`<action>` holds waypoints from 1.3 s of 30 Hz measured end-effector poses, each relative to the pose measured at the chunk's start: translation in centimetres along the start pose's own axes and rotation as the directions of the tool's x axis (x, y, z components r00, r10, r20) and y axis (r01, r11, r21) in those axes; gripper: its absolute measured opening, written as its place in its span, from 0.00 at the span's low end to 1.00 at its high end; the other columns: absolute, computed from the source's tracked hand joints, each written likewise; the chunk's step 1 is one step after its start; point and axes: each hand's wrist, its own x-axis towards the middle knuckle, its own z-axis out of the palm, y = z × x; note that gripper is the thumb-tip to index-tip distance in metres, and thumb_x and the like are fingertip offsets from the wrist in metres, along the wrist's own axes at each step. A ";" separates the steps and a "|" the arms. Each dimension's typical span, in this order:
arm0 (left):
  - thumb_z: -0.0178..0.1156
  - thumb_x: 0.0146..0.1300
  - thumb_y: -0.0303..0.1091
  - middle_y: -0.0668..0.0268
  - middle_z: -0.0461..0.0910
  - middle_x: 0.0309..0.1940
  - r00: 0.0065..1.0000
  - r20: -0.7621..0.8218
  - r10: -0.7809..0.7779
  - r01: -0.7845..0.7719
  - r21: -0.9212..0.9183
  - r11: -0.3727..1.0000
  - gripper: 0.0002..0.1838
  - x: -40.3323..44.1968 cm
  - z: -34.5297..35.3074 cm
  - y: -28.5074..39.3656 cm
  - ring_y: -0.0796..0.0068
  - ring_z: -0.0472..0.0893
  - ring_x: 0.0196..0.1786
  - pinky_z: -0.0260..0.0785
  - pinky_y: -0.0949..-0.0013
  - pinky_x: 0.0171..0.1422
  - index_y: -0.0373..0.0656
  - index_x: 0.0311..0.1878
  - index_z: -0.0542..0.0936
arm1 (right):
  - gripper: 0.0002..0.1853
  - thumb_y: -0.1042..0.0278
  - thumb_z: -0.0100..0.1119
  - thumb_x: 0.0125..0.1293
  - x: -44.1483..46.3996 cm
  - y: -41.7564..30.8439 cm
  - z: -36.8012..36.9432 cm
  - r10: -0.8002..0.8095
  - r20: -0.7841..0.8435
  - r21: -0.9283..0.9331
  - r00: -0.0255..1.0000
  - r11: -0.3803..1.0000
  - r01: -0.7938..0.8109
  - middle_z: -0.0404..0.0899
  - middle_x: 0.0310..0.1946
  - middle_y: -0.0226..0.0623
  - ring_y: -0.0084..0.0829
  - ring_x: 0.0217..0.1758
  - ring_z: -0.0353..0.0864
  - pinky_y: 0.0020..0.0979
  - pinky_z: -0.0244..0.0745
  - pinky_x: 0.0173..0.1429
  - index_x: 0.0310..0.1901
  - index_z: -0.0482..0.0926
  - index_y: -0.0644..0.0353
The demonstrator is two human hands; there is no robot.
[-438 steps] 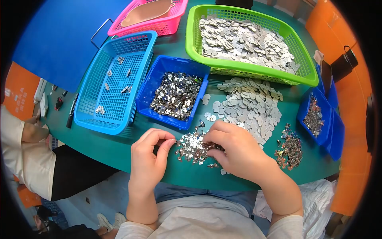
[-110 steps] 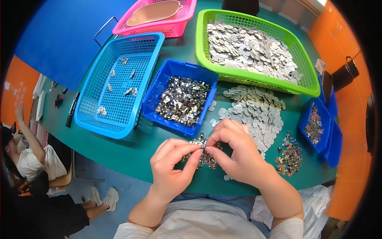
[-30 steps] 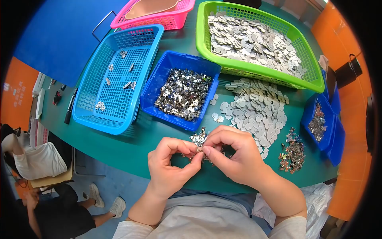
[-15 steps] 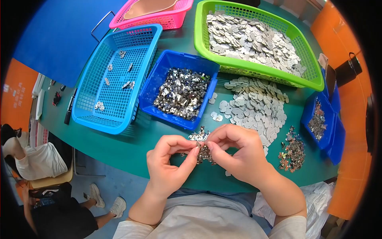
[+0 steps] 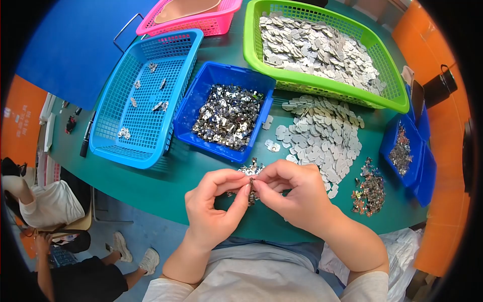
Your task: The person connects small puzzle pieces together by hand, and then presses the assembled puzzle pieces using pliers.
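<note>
My left hand (image 5: 216,201) and my right hand (image 5: 289,189) meet above the near edge of the green table, thumbs and forefingers pinched together. Between the fingertips is a small metal part (image 5: 251,181), mostly covered by the fingers. Directly beneath lies a small pile of shiny metal parts (image 5: 253,167), partly hidden by my hands. Just beyond, a blue bin (image 5: 183,118) holds many similar metal parts. Flat grey metal plates (image 5: 327,136) are heaped on the table to the right of the bin.
A green basket (image 5: 322,88) full of flat plates stands at the back. To the left are a light-blue basket (image 5: 100,136) with a few parts, a pink basket (image 5: 221,25) and a black marker (image 5: 87,135). Rightward sit a small-parts pile (image 5: 370,194) and blue bins (image 5: 425,176). Another person (image 5: 83,277) sits lower left.
My right hand has shifted slightly left, bringing the fingertips closer together around the small part. At the lower left, the other person's arm has moved.
</note>
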 end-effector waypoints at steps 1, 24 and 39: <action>0.68 0.59 0.17 0.57 0.88 0.38 1.000 0.006 0.017 -0.017 0.015 1.000 0.13 0.1 0.0 0.0 0.73 0.89 0.42 0.80 0.74 0.48 0.32 0.46 0.79 | 0.05 0.78 0.68 0.64 0.0 0.0 0.0 0.000 0.000 0.000 1.000 1.000 0.000 0.87 0.32 0.40 0.23 0.34 0.89 0.22 0.85 0.39 0.37 0.82 0.69; 0.67 0.60 0.16 0.56 0.88 0.38 0.998 -0.020 -0.061 0.058 -0.147 0.987 0.12 -0.3 -0.1 -0.1 0.72 0.88 0.43 0.79 0.74 0.49 0.32 0.45 0.77 | 0.05 0.77 0.65 0.67 0.1 -0.7 -0.7 0.160 0.099 0.099 0.982 0.980 -0.170 0.86 0.33 0.38 0.22 0.35 0.87 0.22 0.83 0.38 0.40 0.81 0.70; 0.67 0.60 0.17 0.58 0.88 0.34 0.999 0.051 0.018 -0.016 -0.043 0.999 0.10 0.4 -0.3 -0.1 0.72 0.85 0.34 0.76 0.74 0.37 0.35 0.44 0.88 | 0.06 0.76 0.64 0.68 0.2 -0.5 -1.2 0.153 0.156 0.080 0.976 0.983 -0.167 0.86 0.33 0.37 0.22 0.34 0.86 0.23 0.83 0.40 0.41 0.81 0.69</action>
